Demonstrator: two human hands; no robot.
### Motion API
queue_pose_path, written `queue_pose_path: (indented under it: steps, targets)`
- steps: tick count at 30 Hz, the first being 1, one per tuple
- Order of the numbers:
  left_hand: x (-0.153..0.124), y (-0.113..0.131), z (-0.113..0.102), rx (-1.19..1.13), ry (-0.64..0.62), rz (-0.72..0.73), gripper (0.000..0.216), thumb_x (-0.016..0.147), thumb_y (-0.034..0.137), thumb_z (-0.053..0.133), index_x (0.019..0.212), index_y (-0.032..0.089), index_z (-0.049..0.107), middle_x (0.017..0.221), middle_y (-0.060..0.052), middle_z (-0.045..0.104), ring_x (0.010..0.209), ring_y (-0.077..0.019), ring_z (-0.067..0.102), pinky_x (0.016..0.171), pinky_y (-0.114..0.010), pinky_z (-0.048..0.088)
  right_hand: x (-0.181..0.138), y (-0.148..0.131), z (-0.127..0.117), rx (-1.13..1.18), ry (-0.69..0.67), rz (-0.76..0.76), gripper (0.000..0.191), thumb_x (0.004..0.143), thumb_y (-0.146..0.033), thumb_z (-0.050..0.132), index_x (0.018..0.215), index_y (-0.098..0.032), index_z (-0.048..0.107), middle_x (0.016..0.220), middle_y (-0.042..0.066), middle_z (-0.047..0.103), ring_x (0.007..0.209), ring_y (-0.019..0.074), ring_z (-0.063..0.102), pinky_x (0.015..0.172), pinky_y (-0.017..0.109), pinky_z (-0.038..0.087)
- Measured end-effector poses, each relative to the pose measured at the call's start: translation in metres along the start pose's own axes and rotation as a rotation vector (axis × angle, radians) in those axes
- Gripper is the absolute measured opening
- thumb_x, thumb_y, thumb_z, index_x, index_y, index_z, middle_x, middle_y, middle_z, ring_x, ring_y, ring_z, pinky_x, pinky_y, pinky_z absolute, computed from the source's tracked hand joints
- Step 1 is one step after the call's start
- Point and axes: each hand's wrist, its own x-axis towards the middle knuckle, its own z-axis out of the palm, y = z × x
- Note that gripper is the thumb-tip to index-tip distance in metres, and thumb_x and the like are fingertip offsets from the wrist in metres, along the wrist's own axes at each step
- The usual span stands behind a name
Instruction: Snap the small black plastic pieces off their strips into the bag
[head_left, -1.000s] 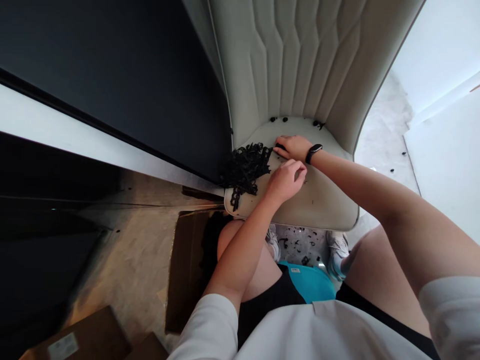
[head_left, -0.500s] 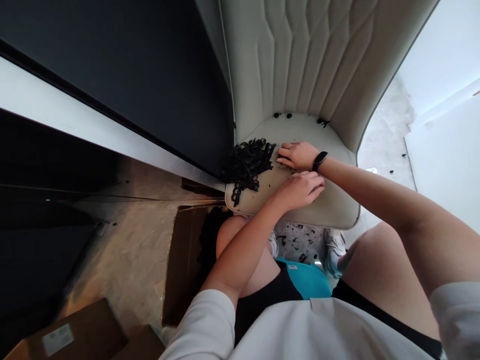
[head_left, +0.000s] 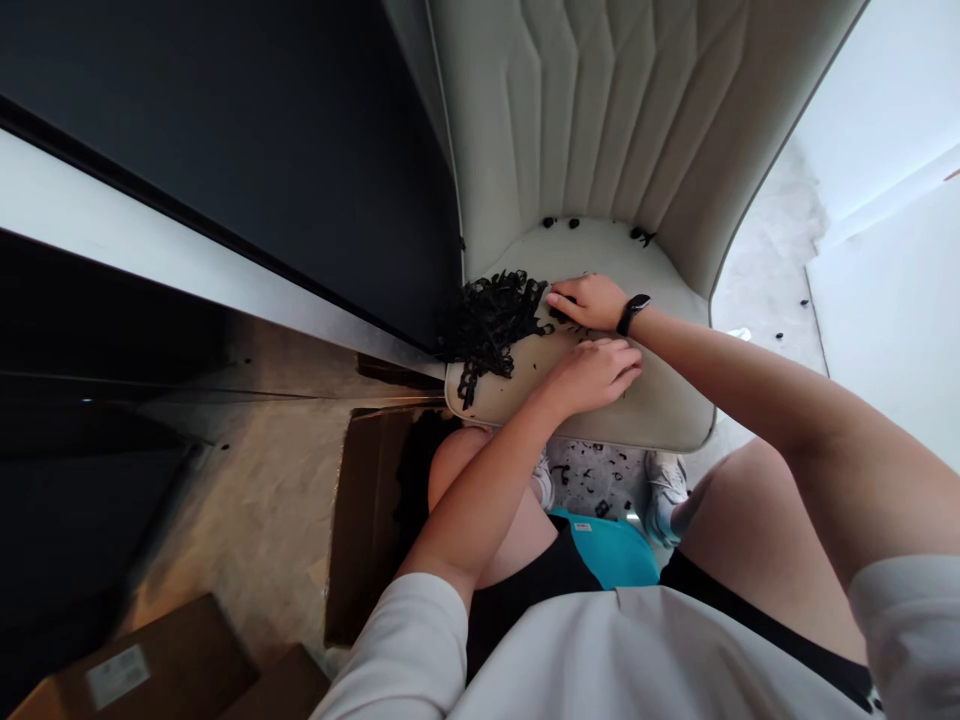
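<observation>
On the pale padded chair seat (head_left: 660,390) lies a tangled heap of thin black strips with holes (head_left: 495,318), which look like rubbery offcuts. My right hand (head_left: 594,300), a black band on its wrist, is just right of the heap. Its fingers are closed over small black pieces (head_left: 562,309), partly hidden under the hand. Below it my left hand (head_left: 595,376) lies palm down on the seat, fingers loosely stretched to the right and thumb a little apart. I see nothing held in it, though its underside is hidden.
Small black bits (head_left: 574,223) line the seat's back edge. More scraps (head_left: 592,475) litter the floor between my shoes. A dark panel (head_left: 300,150) borders the chair on the left. An open cardboard box (head_left: 360,530) stands beside my left leg, with a closed carton (head_left: 165,650) farther left.
My right hand has drawn its fingers in over the black pieces beside the heap. My left hand stays nearly in place on the seat. The view has shifted slightly.
</observation>
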Motion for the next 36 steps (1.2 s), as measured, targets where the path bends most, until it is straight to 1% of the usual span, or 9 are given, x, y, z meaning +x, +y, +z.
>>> queue_pose_path:
  steps: [4, 7, 13, 18, 22, 26, 31, 33, 36]
  targets:
    - [-0.004, -0.004, -0.006, -0.035, -0.035, -0.079, 0.025, 0.111, 0.029, 0.051, 0.105, 0.020, 0.073, 0.110, -0.011, 0.080, 0.106, -0.0271, 0.075, 0.093, -0.040, 0.056, -0.001, -0.006, 0.000, -0.104, -0.039, -0.092, 0.056, 0.116, -0.055, 0.035, 0.123, -0.016, 0.074, 0.110, 0.015, 0.080, 0.083, 0.0244, 0.064, 0.072, 0.035, 0.026]
    - [-0.006, -0.006, -0.010, -0.066, -0.044, -0.097, 0.026, 0.111, 0.030, 0.051, 0.103, 0.020, 0.073, 0.107, -0.010, 0.082, 0.100, -0.0261, 0.076, 0.087, -0.038, 0.055, -0.008, -0.012, 0.000, -0.212, -0.055, -0.164, 0.053, 0.118, -0.050, 0.032, 0.126, -0.015, 0.071, 0.116, 0.017, 0.078, 0.085, 0.0243, 0.064, 0.070, 0.035, 0.024]
    - [-0.007, -0.006, -0.006, -0.064, -0.078, -0.063, 0.029, 0.112, 0.031, 0.050, 0.108, 0.019, 0.075, 0.111, -0.012, 0.083, 0.102, -0.0277, 0.078, 0.089, -0.040, 0.057, -0.026, -0.011, 0.002, -0.273, -0.093, -0.269, 0.050, 0.120, -0.047, 0.030, 0.127, -0.016, 0.068, 0.117, 0.017, 0.076, 0.087, 0.0238, 0.063, 0.070, 0.035, 0.025]
    - [-0.007, -0.004, -0.005, -0.048, -0.082, -0.060, 0.030, 0.112, 0.032, 0.050, 0.108, 0.019, 0.077, 0.110, -0.012, 0.084, 0.104, -0.0280, 0.079, 0.091, -0.040, 0.058, -0.025, -0.015, 0.001, -0.295, -0.123, -0.209, 0.048, 0.119, -0.044, 0.031, 0.132, -0.014, 0.067, 0.120, 0.018, 0.077, 0.089, 0.0251, 0.065, 0.070, 0.035, 0.027]
    - [-0.007, 0.000, -0.007, -0.027, -0.099, -0.071, 0.031, 0.112, 0.032, 0.050, 0.109, 0.019, 0.077, 0.110, -0.013, 0.084, 0.101, -0.0283, 0.080, 0.090, -0.041, 0.060, -0.016, -0.029, 0.002, -0.337, -0.179, -0.194, 0.045, 0.118, -0.038, 0.033, 0.135, -0.011, 0.065, 0.122, 0.020, 0.077, 0.093, 0.0272, 0.069, 0.069, 0.035, 0.030]
    - [-0.005, 0.003, -0.005, 0.016, -0.154, -0.087, 0.035, 0.113, 0.036, 0.049, 0.110, 0.018, 0.079, 0.113, -0.014, 0.085, 0.104, -0.0295, 0.080, 0.092, -0.041, 0.061, -0.010, -0.042, 0.005, -0.344, -0.219, -0.143, 0.043, 0.117, -0.034, 0.034, 0.138, -0.010, 0.062, 0.119, 0.021, 0.078, 0.094, 0.0301, 0.073, 0.069, 0.035, 0.034]
    - [-0.005, 0.005, -0.003, 0.026, -0.217, -0.066, 0.036, 0.113, 0.036, 0.049, 0.113, 0.018, 0.081, 0.114, -0.013, 0.085, 0.104, -0.0293, 0.081, 0.090, -0.039, 0.061, -0.012, -0.050, 0.004, -0.351, -0.230, -0.144, 0.044, 0.116, -0.023, 0.027, 0.142, -0.009, 0.059, 0.122, 0.024, 0.077, 0.099, 0.0319, 0.076, 0.071, 0.037, 0.040]
    - [-0.005, 0.006, -0.003, 0.024, -0.236, -0.066, 0.036, 0.112, 0.036, 0.049, 0.114, 0.018, 0.080, 0.115, -0.013, 0.085, 0.104, -0.0298, 0.081, 0.089, -0.040, 0.061, -0.012, -0.053, 0.003, -0.350, -0.248, -0.138, 0.045, 0.115, -0.018, 0.024, 0.142, -0.009, 0.059, 0.120, 0.025, 0.077, 0.100, 0.0317, 0.076, 0.071, 0.037, 0.041]
    - [-0.007, 0.007, -0.005, 0.025, -0.251, -0.067, 0.036, 0.112, 0.037, 0.049, 0.115, 0.019, 0.080, 0.115, -0.013, 0.085, 0.103, -0.0298, 0.081, 0.087, -0.039, 0.061, -0.011, -0.060, 0.001, -0.350, -0.270, -0.117, 0.045, 0.114, -0.017, 0.023, 0.141, -0.008, 0.058, 0.113, 0.025, 0.078, 0.101, 0.0330, 0.077, 0.073, 0.037, 0.043]
